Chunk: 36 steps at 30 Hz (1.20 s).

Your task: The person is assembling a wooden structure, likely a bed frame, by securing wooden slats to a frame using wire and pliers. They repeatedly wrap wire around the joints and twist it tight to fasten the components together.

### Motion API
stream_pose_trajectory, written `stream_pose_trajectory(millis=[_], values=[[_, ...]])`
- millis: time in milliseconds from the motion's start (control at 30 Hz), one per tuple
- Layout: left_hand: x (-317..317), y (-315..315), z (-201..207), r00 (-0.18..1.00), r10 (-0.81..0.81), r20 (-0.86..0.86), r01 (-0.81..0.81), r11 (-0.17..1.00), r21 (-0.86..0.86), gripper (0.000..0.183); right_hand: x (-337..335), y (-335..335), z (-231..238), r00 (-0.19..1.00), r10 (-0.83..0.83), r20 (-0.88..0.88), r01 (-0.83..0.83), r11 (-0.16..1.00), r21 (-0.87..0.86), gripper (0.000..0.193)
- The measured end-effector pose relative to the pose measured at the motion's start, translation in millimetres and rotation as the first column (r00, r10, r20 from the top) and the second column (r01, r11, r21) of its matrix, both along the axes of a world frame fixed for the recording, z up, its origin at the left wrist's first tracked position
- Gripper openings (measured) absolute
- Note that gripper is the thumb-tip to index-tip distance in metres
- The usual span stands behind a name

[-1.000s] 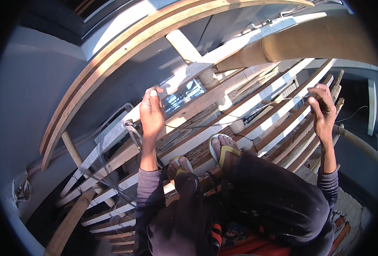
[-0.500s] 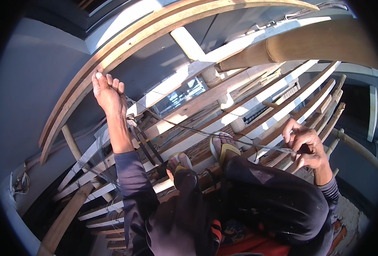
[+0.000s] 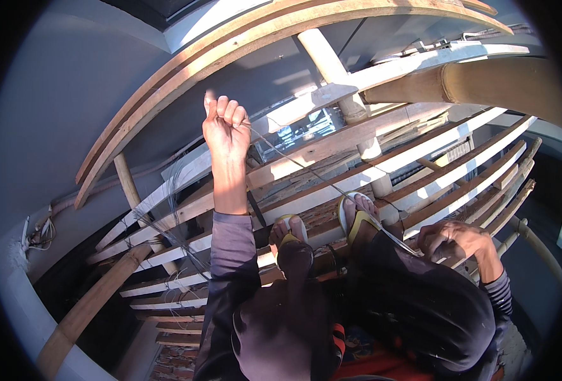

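Thin wire (image 3: pixel 306 168): I see it run taut from my raised left hand (image 3: pixel 226 129), fisted around its end, toward four o'clock. My right hand (image 3: pixel 460 240) pinches it beside my knee, above bamboo slats (image 3: pixel 459 171).

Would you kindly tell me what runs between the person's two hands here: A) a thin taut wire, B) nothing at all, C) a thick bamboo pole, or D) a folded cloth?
A: a thin wire stretches from the raised left hand down across the wooden slats to the right hand beside the knee.
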<state>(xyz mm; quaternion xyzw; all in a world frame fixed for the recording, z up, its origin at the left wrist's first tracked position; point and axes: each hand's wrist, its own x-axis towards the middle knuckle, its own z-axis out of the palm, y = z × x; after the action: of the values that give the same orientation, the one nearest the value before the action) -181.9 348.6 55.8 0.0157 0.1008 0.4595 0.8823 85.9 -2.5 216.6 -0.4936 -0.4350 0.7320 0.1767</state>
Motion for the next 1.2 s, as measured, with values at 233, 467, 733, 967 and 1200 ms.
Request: stream_pose_trajectory(millis=[233,467,733,967,1200], values=[[-0.9,-28.3,7.2,0.946,0.100,-0.309,-0.096,0.995,0.027,0.007,27.8,-3.6,33.5,0.440,-0.740,0.508,0.484,0.672,0.561,0.026],[15.2,-30.6,9.5,0.866,0.178,-0.467,-0.102,0.978,0.184,0.013,7.4,-14.7,-3.3,0.313,-0.207,0.927,-0.068,0.969,0.239,0.017],[-23.5,-9.1,1.8,0.853,0.229,-0.469,-0.233,0.971,0.050,0.030,-31.7,24.4,8.1,0.488,-0.444,0.752,0.137,0.889,0.436,0.008],[20.5,-71.6,31.5,0.899,0.075,-0.432,-0.048,0.996,0.072,0.039,-45.6,40.8,0.5,0.354,-0.537,0.766,0.047,0.828,0.559,0.012],[10.6,-53.1,41.8,0.913,0.070,-0.401,-0.055,0.997,0.050,0.033,-38.7,34.1,5.6,0.567,-0.334,0.753,0.073,0.931,0.358,0.017]])
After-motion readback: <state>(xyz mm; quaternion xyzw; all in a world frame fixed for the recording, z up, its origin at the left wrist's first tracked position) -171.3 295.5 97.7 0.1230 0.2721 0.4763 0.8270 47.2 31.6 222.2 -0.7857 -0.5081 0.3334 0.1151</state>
